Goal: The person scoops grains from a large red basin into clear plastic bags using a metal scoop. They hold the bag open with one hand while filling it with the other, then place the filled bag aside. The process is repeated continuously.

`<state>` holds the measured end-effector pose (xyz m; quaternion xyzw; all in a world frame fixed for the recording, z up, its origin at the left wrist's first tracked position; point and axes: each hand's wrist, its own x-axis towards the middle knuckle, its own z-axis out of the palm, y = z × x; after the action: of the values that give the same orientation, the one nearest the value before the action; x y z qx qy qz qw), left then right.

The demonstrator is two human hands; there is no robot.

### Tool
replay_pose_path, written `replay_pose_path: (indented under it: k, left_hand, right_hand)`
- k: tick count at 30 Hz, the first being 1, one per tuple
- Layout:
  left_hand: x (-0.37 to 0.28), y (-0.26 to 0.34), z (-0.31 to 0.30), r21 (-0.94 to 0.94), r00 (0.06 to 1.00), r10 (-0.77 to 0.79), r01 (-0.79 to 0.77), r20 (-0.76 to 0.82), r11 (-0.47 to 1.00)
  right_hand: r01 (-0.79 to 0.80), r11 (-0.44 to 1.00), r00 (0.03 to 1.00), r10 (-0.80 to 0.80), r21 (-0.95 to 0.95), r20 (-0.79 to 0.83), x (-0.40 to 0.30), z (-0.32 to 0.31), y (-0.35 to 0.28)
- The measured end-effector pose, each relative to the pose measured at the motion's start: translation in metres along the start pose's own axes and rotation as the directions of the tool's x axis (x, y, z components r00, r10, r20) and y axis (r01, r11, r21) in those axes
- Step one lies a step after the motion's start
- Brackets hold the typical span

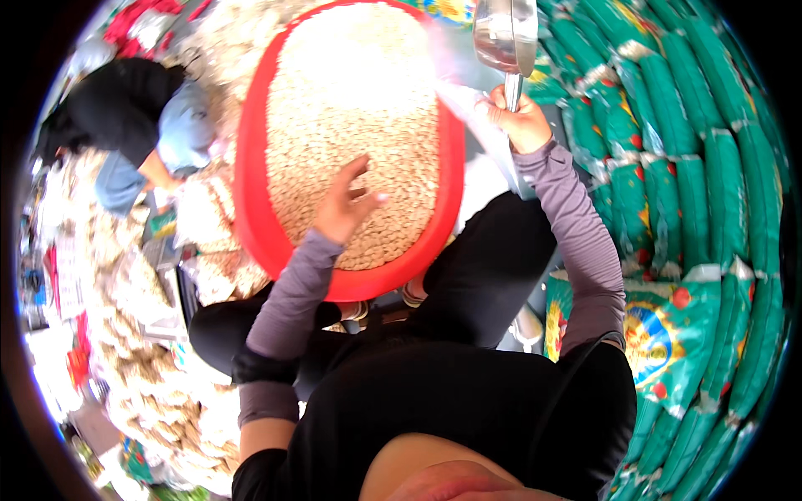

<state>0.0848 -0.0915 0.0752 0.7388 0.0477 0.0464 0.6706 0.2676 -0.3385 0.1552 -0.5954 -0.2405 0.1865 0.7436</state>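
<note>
A large red plastic tub (247, 181) stands before my knees, filled with small pale beige pieces (382, 163) that look like nuts or beans. Over its near part hovers my left hand (344, 203), fingers apart and holding nothing. My right hand (525, 125), right of the tub, grips the handle of a shiny metal scoop (506, 34), bowl pointing away from me. A translucent plastic bag (485, 131) hangs at that hand's thumb, between it and the tub rim. Glare washes out the far contents; whether the scoop holds anything cannot be seen.
Green printed packages (670, 113) are stacked along the right, with one larger green bag (664, 338) lying face up beside my arm. On the left, a person in black (119, 106) bends over clear bags of pale goods (203, 210). More filled bags (163, 401) lie at lower left.
</note>
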Motion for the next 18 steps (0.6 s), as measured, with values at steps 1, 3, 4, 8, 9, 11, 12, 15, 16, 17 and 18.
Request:
replay_pose_path:
  k: [1, 3, 4, 8, 9, 11, 12, 15, 16, 17, 18]
  left_hand:
    - [0.002, 0.003, 0.005, 0.023, 0.999, 0.044, -0.044, -0.012, 0.999]
    - [0.005, 0.003, 0.006, -0.09, 0.996, -0.004, -0.004, -0.092, 0.996]
    - [0.007, -0.003, -0.002, -0.221, 0.995, 0.047, -0.064, -0.084, 0.973]
    - [-0.008, 0.0, -0.028, -0.627, 0.986, 0.121, -0.022, 0.115, 0.779]
    - [-0.015, 0.005, -0.033, -0.69, 0.972, 0.113, 0.062, 0.205, 0.721]
    - [-0.019, 0.0, -0.041, -0.598, 0.94, 0.047, 0.176, 0.339, 0.782]
    - [-0.022, -0.003, -0.039, -0.591, 0.945, 0.012, 0.195, 0.328, 0.783]
    - [-0.022, -0.021, -0.011, -0.654, 0.969, -0.131, 0.239, 0.211, 0.717]
    - [-0.02, -0.024, 0.004, -0.734, 0.954, -0.212, 0.298, 0.211, 0.61]
    - [-0.017, -0.026, 0.02, -0.749, 0.895, -0.327, 0.436, 0.303, 0.498]
    - [-0.017, -0.023, 0.036, -0.741, 0.81, -0.424, 0.563, 0.406, 0.366]
  right_hand:
    - [-0.047, 0.997, 0.995, 0.041, 0.062, 0.095, 0.001, 0.027, -0.003]
    - [-0.191, 0.962, 0.95, 0.131, 0.196, 0.283, -0.001, 0.075, -0.01]
    - [-0.262, 0.944, 0.922, 0.182, 0.203, 0.341, -0.003, 0.092, -0.013]
    - [-0.42, 0.878, 0.862, 0.307, 0.229, 0.403, 0.0, 0.119, -0.004]
    - [-0.435, 0.87, 0.866, 0.335, 0.23, 0.371, 0.002, 0.12, 0.007]
    - [-0.503, 0.806, 0.847, 0.389, 0.311, 0.362, 0.011, 0.111, 0.029]
    - [-0.544, 0.765, 0.83, 0.432, 0.345, 0.353, 0.015, 0.11, 0.034]
    - [-0.576, 0.724, 0.811, 0.446, 0.38, 0.378, 0.018, 0.113, 0.046]
    - [-0.576, 0.726, 0.811, 0.447, 0.377, 0.378, 0.015, 0.122, 0.043]
    - [-0.576, 0.727, 0.811, 0.448, 0.374, 0.377, 0.012, 0.131, 0.039]
    - [-0.57, 0.712, 0.818, 0.449, 0.409, 0.36, 0.008, 0.134, 0.037]
